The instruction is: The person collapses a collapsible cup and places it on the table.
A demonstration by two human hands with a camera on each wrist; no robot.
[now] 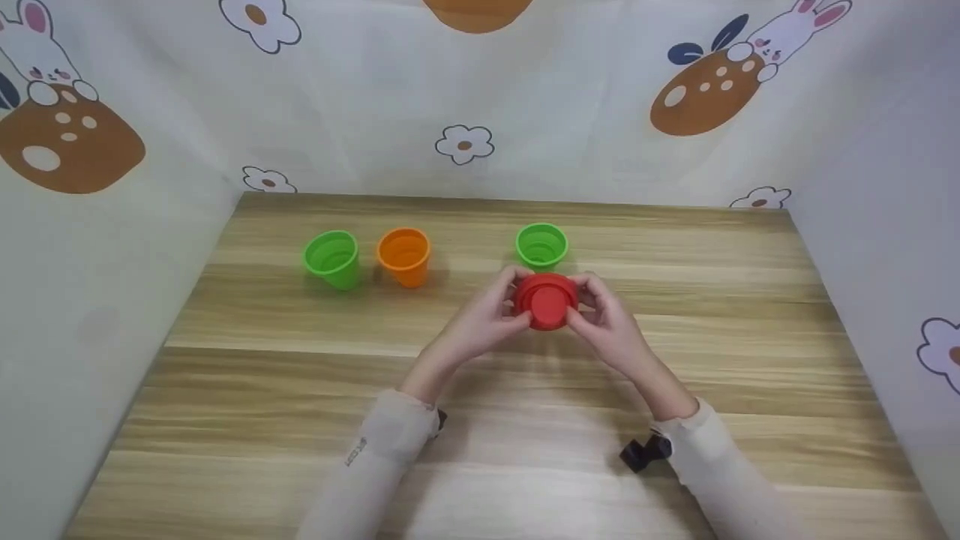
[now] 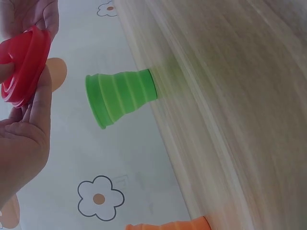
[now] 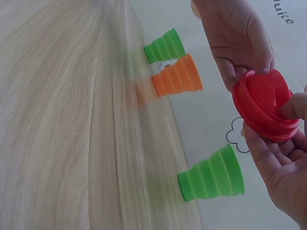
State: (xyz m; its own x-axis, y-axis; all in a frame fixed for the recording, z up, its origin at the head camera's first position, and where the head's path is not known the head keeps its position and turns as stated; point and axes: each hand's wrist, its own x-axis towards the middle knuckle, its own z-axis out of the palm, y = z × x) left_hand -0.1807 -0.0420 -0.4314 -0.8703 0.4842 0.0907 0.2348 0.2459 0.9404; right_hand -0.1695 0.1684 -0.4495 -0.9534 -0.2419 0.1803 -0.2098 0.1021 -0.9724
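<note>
A red collapsible cup [image 1: 548, 304], folded nearly flat with its round base facing the head camera, is held up above the table between both hands. My left hand [image 1: 495, 313] grips its left rim, thumb on the base side and fingers behind. On the right side my right hand [image 1: 611, 324] pinches it the same way. In the right wrist view the thumbs press on the red cup [image 3: 264, 106] near its base. Just beyond the hands stands an extended green cup [image 1: 541, 246], its lower part partly hidden behind the red one.
Farther left, an orange cup [image 1: 405, 255] and another green cup [image 1: 332, 259] stand upright and extended on the wooden table [image 1: 262, 405]. A patterned curtain [image 1: 375, 97] closes off the back and sides.
</note>
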